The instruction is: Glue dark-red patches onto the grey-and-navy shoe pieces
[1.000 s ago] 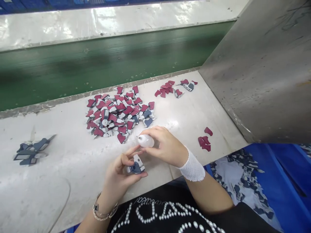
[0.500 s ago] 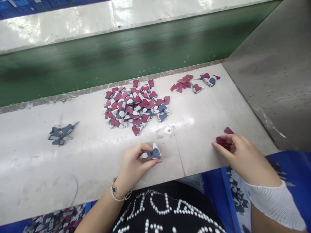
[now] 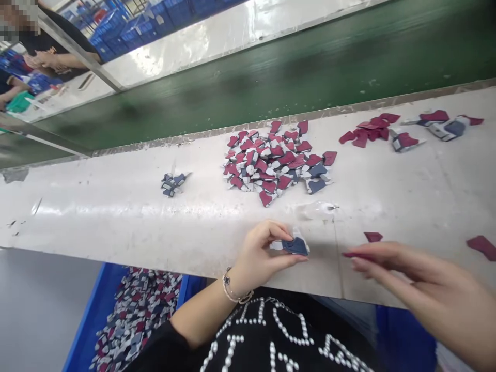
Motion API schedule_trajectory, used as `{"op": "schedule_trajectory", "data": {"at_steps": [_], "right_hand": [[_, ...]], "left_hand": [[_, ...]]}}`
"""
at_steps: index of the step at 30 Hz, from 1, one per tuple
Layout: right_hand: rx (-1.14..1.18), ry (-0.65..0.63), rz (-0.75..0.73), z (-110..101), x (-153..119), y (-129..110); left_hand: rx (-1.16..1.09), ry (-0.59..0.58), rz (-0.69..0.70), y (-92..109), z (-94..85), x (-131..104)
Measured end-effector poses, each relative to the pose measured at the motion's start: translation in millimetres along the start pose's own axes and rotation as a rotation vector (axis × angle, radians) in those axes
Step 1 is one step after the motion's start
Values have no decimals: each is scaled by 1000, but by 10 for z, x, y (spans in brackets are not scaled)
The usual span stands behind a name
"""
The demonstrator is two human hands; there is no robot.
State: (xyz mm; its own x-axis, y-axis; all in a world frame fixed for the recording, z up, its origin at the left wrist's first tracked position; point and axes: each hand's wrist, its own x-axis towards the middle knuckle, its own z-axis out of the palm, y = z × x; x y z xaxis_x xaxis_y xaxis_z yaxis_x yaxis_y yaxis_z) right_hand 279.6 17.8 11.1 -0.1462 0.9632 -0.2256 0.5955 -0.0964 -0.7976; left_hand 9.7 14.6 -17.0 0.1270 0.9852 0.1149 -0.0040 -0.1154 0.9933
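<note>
My left hand [image 3: 267, 248] pinches a small blue-and-white plastic part [image 3: 295, 245] just above the table's front half. To its right, my right hand [image 3: 418, 279] grips a thin dark-red plastic piece [image 3: 358, 255] edge-on between thumb and fingers. Behind that hand lies a loose dark-red piece [image 3: 373, 236], with another red piece [image 3: 482, 247] farther right. A heap of red-and-white parts [image 3: 271, 163], some with blue faces, is spread beyond my left hand. At the back right are a small pile of flat red pieces [image 3: 370, 129] and several assembled-looking parts [image 3: 445, 125].
A small cluster of dark blue-grey parts [image 3: 173, 184] sits left on the white table [image 3: 96, 217]. Below the front edge, a blue bin [image 3: 87, 325] holds many mixed parts. A green belt [image 3: 271, 72] runs behind. Across it, a person [image 3: 62, 46] stands near stacked blue crates [image 3: 155, 23].
My view has swung left. My right hand has lifted a red piece and brought it nearer my left hand, which still holds the blue-and-white part. The bin and another person have come into view.
</note>
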Motion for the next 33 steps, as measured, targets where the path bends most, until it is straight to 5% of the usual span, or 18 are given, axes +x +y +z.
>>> {"op": "schedule_trajectory", "data": {"at_steps": [2, 5, 33], "right_hand": [[199, -207, -48, 139, -14, -286], [359, -300, 5, 289, -17, -481], [271, -279, 126, 345, 127, -550]], "left_hand": [[25, 4, 27, 9, 11, -35], [120, 2, 48, 17, 14, -77], [296, -18, 286, 48, 78, -91]]}}
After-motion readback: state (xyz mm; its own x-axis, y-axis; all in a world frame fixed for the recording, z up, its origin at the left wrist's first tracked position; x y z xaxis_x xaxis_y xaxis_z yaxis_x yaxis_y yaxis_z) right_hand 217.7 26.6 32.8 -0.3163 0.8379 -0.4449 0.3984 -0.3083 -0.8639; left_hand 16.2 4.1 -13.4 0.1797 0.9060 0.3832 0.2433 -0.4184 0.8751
